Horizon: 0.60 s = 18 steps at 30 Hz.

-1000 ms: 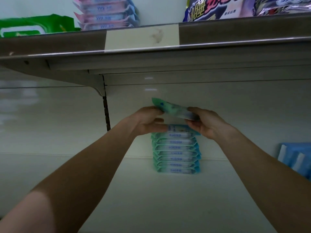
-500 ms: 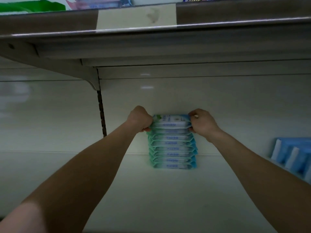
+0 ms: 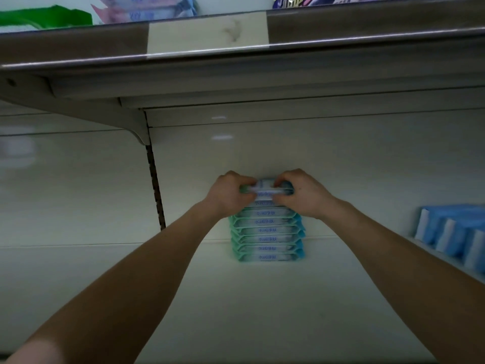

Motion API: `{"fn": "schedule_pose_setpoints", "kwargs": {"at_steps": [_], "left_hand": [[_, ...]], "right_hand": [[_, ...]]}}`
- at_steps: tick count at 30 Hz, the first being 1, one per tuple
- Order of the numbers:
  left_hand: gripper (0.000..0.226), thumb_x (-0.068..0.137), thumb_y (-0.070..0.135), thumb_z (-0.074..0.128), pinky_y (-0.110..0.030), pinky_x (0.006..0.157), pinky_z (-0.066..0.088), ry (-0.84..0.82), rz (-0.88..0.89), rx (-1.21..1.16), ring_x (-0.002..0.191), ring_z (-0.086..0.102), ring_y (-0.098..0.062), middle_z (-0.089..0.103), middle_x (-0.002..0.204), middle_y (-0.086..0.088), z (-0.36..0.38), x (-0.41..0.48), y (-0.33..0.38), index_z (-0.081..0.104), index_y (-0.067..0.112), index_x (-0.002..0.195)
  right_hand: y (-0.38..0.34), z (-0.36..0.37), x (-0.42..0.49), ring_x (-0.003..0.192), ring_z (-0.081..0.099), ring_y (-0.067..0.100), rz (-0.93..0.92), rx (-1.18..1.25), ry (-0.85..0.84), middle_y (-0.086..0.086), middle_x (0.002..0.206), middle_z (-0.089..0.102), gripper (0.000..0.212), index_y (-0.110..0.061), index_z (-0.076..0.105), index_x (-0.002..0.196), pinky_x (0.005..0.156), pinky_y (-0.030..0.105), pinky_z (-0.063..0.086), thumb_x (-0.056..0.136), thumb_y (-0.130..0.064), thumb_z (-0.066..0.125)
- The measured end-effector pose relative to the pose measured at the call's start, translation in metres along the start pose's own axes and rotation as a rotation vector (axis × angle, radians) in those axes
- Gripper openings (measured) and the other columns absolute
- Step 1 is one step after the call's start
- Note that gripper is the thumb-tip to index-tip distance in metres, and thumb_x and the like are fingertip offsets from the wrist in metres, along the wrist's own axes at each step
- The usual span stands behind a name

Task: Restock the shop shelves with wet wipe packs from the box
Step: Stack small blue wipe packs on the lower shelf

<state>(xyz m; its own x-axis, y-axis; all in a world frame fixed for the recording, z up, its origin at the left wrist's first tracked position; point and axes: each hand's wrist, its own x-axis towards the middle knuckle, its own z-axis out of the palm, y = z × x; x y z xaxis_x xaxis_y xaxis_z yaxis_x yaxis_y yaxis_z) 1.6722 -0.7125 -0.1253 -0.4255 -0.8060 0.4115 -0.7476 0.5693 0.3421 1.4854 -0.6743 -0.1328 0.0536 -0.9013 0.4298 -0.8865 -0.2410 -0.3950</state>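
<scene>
Left hand (image 3: 227,193) and right hand (image 3: 301,193) pinch the top glossy, flat pack (image 3: 265,187) on a neat teal stack (image 3: 267,232) on the smooth cream shelf (image 3: 236,298).

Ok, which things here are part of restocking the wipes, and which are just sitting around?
In the job: left hand, right hand, top pack, teal stack, shelf.
Lying about: blue packs, green pack, pink packs, label.

Soft plastic film, faintly glossy, is seen on the stacked wet wipe packs (image 3: 267,239). The shelf (image 3: 236,324) is shown as smooth painted metal, and light is reflected off the back panel (image 3: 262,153). Above, a matt, stained paper label (image 3: 207,35) is noted.
</scene>
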Motion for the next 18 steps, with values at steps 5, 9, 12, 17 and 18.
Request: {"fn": "schedule_pose_setpoints", "kwargs": {"at_steps": [5,9,12,17,18], "left_hand": [[0.041,0.091,0.032,0.060,-0.027,0.091,0.045,0.058,-0.041,0.029,0.115,0.055,-0.028,0.059,0.126,-0.010,0.007,0.003,0.007,0.060,0.022,0.131],[0.081,0.080,0.046,0.069,-0.048,0.108,0.034,-0.063,-0.043,0.311,0.138,0.024,-0.031,0.033,0.147,-0.010,0.011,-0.005,0.004,0.030,0.029,0.148],[0.087,0.079,0.047,0.069,-0.049,0.104,0.035,-0.047,-0.038,0.451,0.135,0.028,-0.030,0.034,0.145,-0.006,0.020,-0.010,0.001,0.020,0.031,0.150],[0.094,0.081,0.055,0.065,-0.059,0.115,0.010,0.022,-0.002,0.607,0.145,0.011,-0.032,0.023,0.153,-0.010,0.023,-0.013,0.002,0.010,0.027,0.152],[0.097,0.080,0.056,0.065,-0.060,0.114,0.004,0.050,0.022,0.650,0.147,0.006,-0.032,0.017,0.156,-0.012,0.024,-0.015,0.004,0.006,0.026,0.152]], "right_hand": [[-0.004,-0.001,-0.003,0.111,0.050,0.026,0.028,-0.102,0.047,0.009,0.124,0.050,0.043,-0.019,0.055,0.123,0.086,0.033,0.045,0.085,-0.035,0.065],[-0.008,0.007,-0.018,0.133,0.027,0.027,0.013,-0.337,-0.064,0.007,0.147,0.022,0.087,-0.024,0.023,0.147,0.100,0.046,0.041,0.076,-0.041,0.072],[-0.004,0.019,-0.021,0.131,0.029,0.029,-0.005,-0.448,-0.053,0.011,0.147,0.023,0.090,-0.022,0.012,0.150,0.094,0.046,0.046,0.081,-0.030,0.070],[-0.004,0.022,-0.020,0.130,0.032,0.030,-0.007,-0.535,0.002,0.013,0.146,0.025,0.088,-0.021,0.012,0.150,0.097,0.046,0.042,0.082,-0.029,0.068],[-0.005,0.021,-0.020,0.134,0.028,0.031,-0.005,-0.568,0.014,0.013,0.148,0.021,0.090,-0.022,0.010,0.150,0.102,0.048,0.037,0.082,-0.031,0.068]]}}
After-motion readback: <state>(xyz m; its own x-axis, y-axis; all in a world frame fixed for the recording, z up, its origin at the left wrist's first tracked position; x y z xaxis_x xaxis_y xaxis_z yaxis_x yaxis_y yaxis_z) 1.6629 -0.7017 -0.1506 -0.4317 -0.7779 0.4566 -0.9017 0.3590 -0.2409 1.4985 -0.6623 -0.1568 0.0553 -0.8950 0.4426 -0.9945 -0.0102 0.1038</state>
